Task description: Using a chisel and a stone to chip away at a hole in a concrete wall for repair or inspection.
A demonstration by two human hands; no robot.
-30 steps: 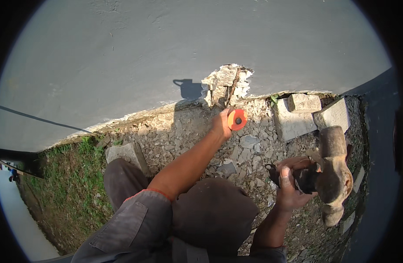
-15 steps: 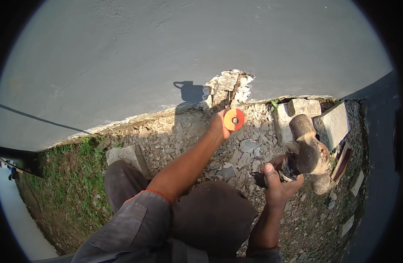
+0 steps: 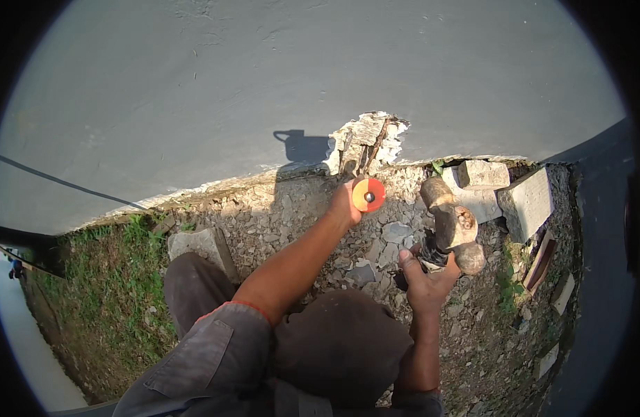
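My left hand point(image 3: 343, 203) is closed around a chisel with a round yellow and red-orange guard point(image 3: 378, 192). Its metal striking end shows at the disc's centre. The blade is mostly hidden behind the guard and points toward a broken patch point(image 3: 365, 135) low on the grey wall, where pale layers and cracks are exposed. To the right, my right hand point(image 3: 430, 281) grips a hammer point(image 3: 453, 221) by its handle, near the head. Dark wrapping covers the handle there. The worn, dusty hammer head stands apart from the chisel.
Grey wall point(image 3: 215, 90) rises ahead, with rubble point(image 3: 361, 272) along its foot. Pale blocks point(image 3: 528, 201) lie at the right, beside a reddish-brown piece point(image 3: 540, 260). A concrete block point(image 3: 201, 249) sits near my left knee. Grass point(image 3: 118, 292) grows farther left.
My right hand has swung the hammer leftward, closer to the chisel, and the head has turned. My left hand with the chisel has shifted only slightly.
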